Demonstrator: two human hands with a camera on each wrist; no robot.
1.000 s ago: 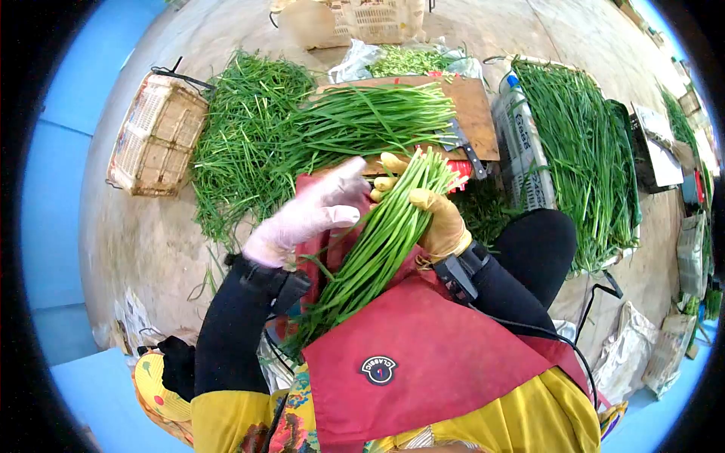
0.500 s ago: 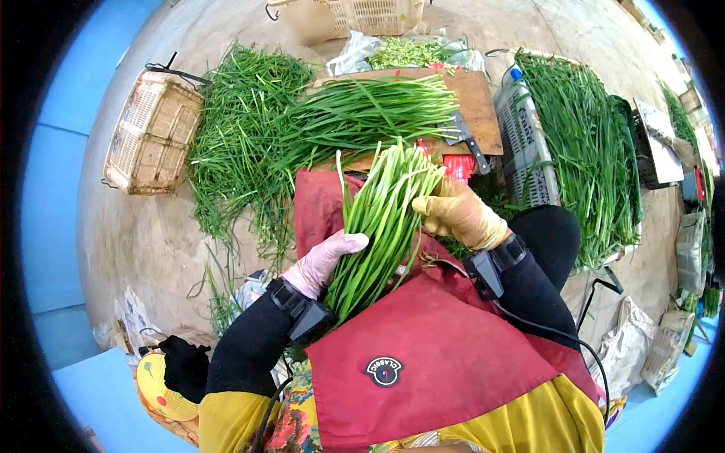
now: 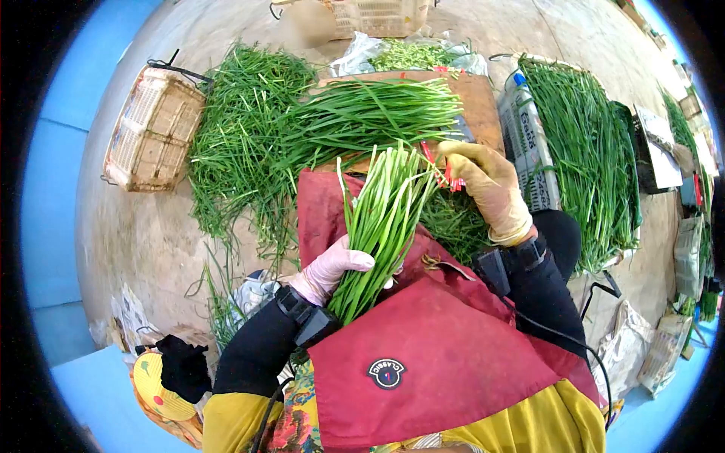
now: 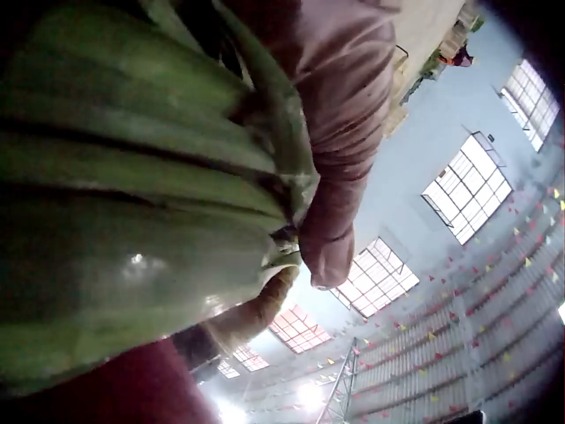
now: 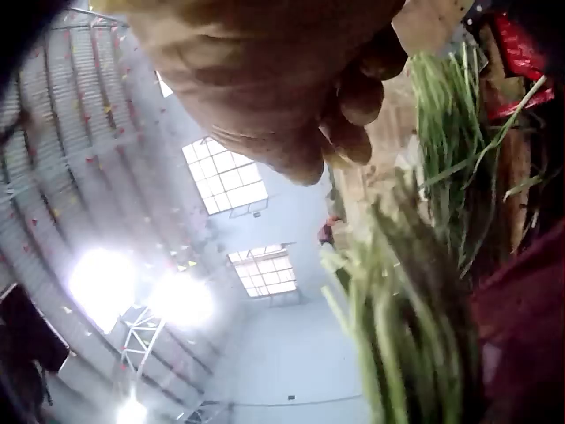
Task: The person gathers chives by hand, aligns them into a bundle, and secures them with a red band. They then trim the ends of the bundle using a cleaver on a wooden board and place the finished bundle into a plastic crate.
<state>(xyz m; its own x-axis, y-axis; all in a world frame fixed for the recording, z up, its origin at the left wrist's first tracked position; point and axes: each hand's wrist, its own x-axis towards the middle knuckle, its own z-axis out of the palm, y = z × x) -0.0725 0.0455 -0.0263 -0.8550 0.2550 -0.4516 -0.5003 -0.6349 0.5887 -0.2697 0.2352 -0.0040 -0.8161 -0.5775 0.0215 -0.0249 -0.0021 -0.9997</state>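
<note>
A bunch of garlic chives (image 3: pixel 381 219), pale cut ends toward the board, leans over the apron on the lap. My left hand (image 3: pixel 332 268), in a pale pink glove, grips it around the lower part, thumb across the top. In the left wrist view broad green leaves (image 4: pixel 132 177) fill the near side beside the gloved thumb (image 4: pixel 331 221). My right hand (image 3: pixel 491 189), in a yellowish glove, is apart from the bunch with bent fingers, right over red strips (image 3: pixel 453 181) at the board's edge. I cannot tell whether it holds one.
More chives (image 3: pixel 377 109) lie across the wooden board (image 3: pixel 479 106), partly over a knife. A loose green heap (image 3: pixel 249 143) and a tipped crate (image 3: pixel 155 132) are at left. A full crate of chives (image 3: pixel 581 158) stands at right. Trimmings (image 3: pixel 408 57) sit on plastic behind the board.
My left hand has come onto the bunch and grips it. My right hand has let go of the bunch and moved right, up to the red strips.
</note>
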